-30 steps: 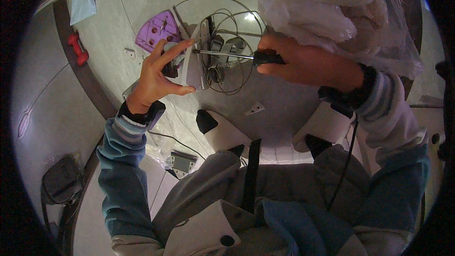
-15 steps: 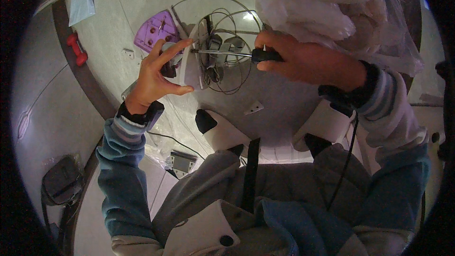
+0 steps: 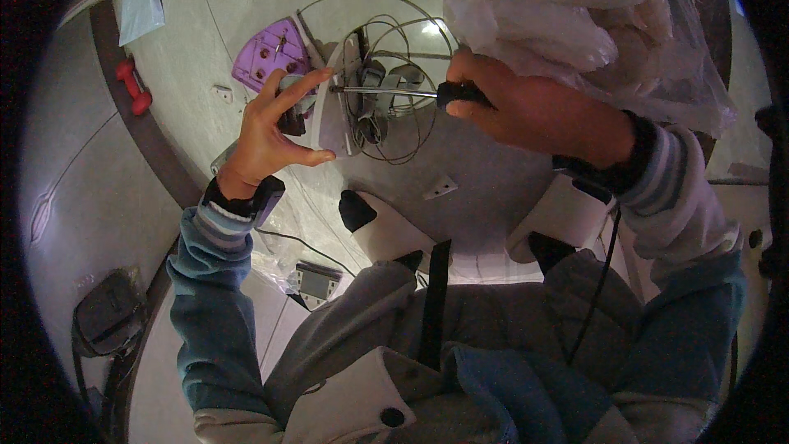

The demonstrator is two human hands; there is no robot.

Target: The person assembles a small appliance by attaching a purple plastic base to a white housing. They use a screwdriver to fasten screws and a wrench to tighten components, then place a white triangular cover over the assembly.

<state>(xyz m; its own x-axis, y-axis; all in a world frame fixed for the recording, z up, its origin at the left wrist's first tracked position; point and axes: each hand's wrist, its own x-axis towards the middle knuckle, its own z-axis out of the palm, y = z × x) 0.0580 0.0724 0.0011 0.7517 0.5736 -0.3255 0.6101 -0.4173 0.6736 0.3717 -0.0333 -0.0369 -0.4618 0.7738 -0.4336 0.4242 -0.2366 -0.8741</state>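
My right hand point(image 3: 542, 107) is closed round the black handle of a screwdriver point(image 3: 386, 91). Its metal shaft points left, the tip meeting a white curved panel point(image 3: 327, 119) that stands on edge. My left hand point(image 3: 267, 127) braces this panel, with index finger and thumb spread to its two ends and the other fingers curled behind by a grey and dark part point(image 3: 293, 107). Beyond the left hand lies a purple fan-shaped plate point(image 3: 269, 53) with several brownish round spots. A loosely coiled thin cable point(image 3: 419, 136) and grey parts point(image 3: 394, 82) sit right of the panel.
Clear plastic bags point(image 3: 559, 33) fill the far right. On the left are a red dumbbell point(image 3: 132, 87), a light blue sheet point(image 3: 141, 8) and a dark bag point(image 3: 111, 312). A small white piece with holes point(image 3: 440, 187) lies near my slippers point(image 3: 386, 226). A small grey device point(image 3: 316, 284) is lower left.
My right hand has turned slightly round the screwdriver handle, its fingers now curled further over. The left hand and the panel look unmoved.
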